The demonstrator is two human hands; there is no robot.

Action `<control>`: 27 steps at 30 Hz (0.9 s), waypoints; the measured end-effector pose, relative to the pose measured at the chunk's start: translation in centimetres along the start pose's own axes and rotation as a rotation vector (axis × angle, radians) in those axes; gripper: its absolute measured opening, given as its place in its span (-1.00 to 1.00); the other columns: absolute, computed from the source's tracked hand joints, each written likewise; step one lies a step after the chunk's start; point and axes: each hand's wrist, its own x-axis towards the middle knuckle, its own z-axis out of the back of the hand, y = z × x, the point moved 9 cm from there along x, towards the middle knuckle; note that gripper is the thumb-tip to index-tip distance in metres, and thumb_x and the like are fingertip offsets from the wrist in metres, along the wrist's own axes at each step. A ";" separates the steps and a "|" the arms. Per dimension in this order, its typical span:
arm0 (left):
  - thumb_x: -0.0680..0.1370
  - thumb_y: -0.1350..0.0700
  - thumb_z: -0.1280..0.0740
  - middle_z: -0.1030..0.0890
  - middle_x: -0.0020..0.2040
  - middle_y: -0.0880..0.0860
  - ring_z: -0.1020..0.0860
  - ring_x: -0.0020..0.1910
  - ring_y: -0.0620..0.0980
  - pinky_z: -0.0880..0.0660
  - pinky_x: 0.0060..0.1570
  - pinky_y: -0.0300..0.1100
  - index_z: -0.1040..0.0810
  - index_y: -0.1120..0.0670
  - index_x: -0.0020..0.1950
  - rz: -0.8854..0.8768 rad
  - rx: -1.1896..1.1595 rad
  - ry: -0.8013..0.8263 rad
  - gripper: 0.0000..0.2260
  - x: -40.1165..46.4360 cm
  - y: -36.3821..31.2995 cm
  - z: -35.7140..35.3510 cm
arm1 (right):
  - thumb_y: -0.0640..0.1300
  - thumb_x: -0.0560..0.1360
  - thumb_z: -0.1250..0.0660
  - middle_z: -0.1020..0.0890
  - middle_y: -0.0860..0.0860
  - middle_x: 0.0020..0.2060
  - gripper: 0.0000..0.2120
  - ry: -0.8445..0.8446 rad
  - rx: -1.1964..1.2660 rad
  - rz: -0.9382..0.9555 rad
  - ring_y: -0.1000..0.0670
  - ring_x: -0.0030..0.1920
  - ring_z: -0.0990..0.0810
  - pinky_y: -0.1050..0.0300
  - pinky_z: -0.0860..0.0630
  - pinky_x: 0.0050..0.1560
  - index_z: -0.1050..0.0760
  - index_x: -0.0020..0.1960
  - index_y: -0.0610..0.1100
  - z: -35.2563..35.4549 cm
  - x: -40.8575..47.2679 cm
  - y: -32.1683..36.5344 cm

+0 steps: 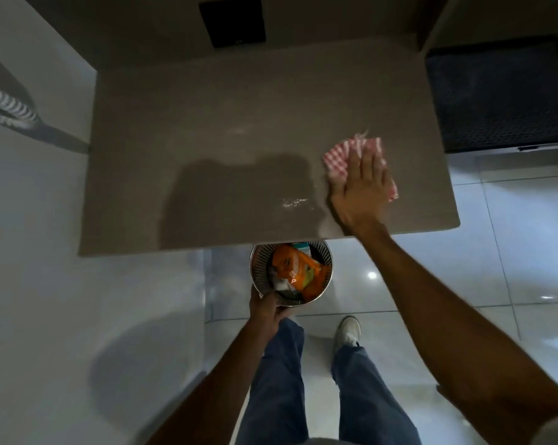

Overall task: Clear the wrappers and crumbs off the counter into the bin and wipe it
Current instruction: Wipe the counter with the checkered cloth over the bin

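Grey-brown matte counter [207, 123], white crumbs [295, 203] near front edge. Right hand [361, 191] flat, open on red-checked cloth [351, 155]; left hand [268, 308] gripping round metal bin [261, 252]. Best swept edgeward, bin held directly beneath.

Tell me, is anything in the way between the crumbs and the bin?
Nothing visible is. The crumbs lie on bare counter near its front edge. The left hand holds the bin just below that edge. The right hand presses the cloth flat beside the crumbs.
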 end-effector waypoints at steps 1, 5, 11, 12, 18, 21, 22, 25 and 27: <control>0.63 0.29 -0.38 -0.44 0.53 0.25 -0.44 0.48 0.40 -0.46 0.36 0.47 -0.30 0.02 0.62 -0.007 0.003 0.001 -0.41 0.2 -0.6 0.5 | 0.43 0.58 0.26 0.04 -0.11 0.67 -0.19 0.047 -0.007 0.054 -0.20 0.67 0.06 -0.26 0.01 0.64 0.12 0.67 -0.03 -1.0 -0.6 2.4; 0.66 0.26 -0.33 -0.42 0.53 0.34 -0.39 0.50 0.50 -0.40 0.41 0.45 -0.32 0.11 0.60 -0.046 0.116 0.016 -0.50 0.6 -2.5 -0.1 | 0.68 0.37 0.05 0.00 -0.04 0.68 0.05 0.132 -0.012 0.481 -0.18 0.66 -0.07 -0.29 -0.09 0.58 0.01 0.66 0.08 -3.1 -4.3 10.2; 0.67 0.13 -0.35 -0.54 0.45 0.23 -0.56 0.38 0.36 -0.55 0.24 0.44 -0.40 0.02 0.51 -0.048 0.189 0.031 -0.60 -0.8 -3.6 1.4 | -0.08 0.50 -0.37 -0.33 0.01 0.59 -0.36 0.160 0.089 0.966 -0.13 0.62 -0.25 -0.26 -0.31 0.54 -0.33 0.56 0.05 -3.3 -11.1 14.2; 0.67 0.11 -0.35 -0.54 0.46 0.22 -0.56 0.39 0.35 -0.56 0.24 0.43 -0.40 0.01 0.50 -0.058 0.195 0.033 -0.59 -1.2 -3.4 1.5 | -0.15 0.45 -0.45 -0.38 0.00 0.56 -0.32 0.172 0.060 1.013 -0.14 0.60 -0.28 -0.23 -0.33 0.53 -0.39 0.53 0.03 -3.3 -12.1 13.8; 0.65 0.29 -0.32 -0.49 0.49 0.21 -0.51 0.43 0.36 -0.57 0.25 0.41 -0.38 -0.03 0.53 -0.054 0.136 0.024 -0.52 -3.5 -0.5 1.6 | -0.22 0.40 -0.56 -0.53 -0.05 0.45 -0.34 0.322 0.007 1.060 -0.11 0.47 -0.50 -0.13 -0.44 0.49 -0.49 0.46 -0.05 -3.2 -17.1 9.6; 0.65 0.32 -0.28 -0.48 0.49 0.31 -0.45 0.46 0.47 -0.43 0.38 0.43 -0.38 0.09 0.53 -0.059 0.134 0.063 -0.55 -3.8 0.7 0.4 | -0.27 0.47 -0.44 -0.57 -0.14 0.34 -0.45 0.318 0.373 0.659 -0.11 0.30 -0.57 0.00 -0.59 0.25 -0.48 0.45 -0.13 -0.5 -15.7 5.2; 0.66 0.31 -0.26 -0.41 0.52 0.38 -0.32 0.51 0.55 -0.29 0.43 0.44 -0.36 0.13 0.55 -0.049 0.143 0.091 -0.55 -3.8 1.2 -0.3 | -0.26 0.47 -0.42 -0.59 -0.13 0.23 -0.53 0.216 0.519 0.489 -0.04 0.16 -0.60 0.10 -0.61 0.09 -0.52 0.38 -0.14 1.4 -14.4 3.4; 0.65 0.31 -0.29 -0.38 0.55 0.37 -0.19 0.58 0.53 -0.32 0.38 0.37 -0.33 0.13 0.57 -0.032 0.154 0.129 -0.52 -4.7 2.2 -2.3 | 0.03 0.52 -0.36 -0.69 -0.02 0.03 -0.71 0.055 0.903 0.011 0.11 -0.10 -0.69 0.21 -0.64 -0.18 -0.57 0.20 -0.03 5.9 -10.0 -1.8; 0.65 0.30 -0.32 -0.48 0.50 0.24 -0.42 0.50 0.44 -0.58 0.17 0.29 -0.38 0.06 0.54 -0.047 0.141 0.111 -0.53 -5.6 2.5 -3.6 | -0.06 0.57 -0.31 -0.71 -0.06 0.07 -0.80 0.121 1.075 -0.208 -0.03 0.02 -0.73 -0.01 -0.71 0.04 -0.53 0.19 0.00 6.5 -6.7 -4.7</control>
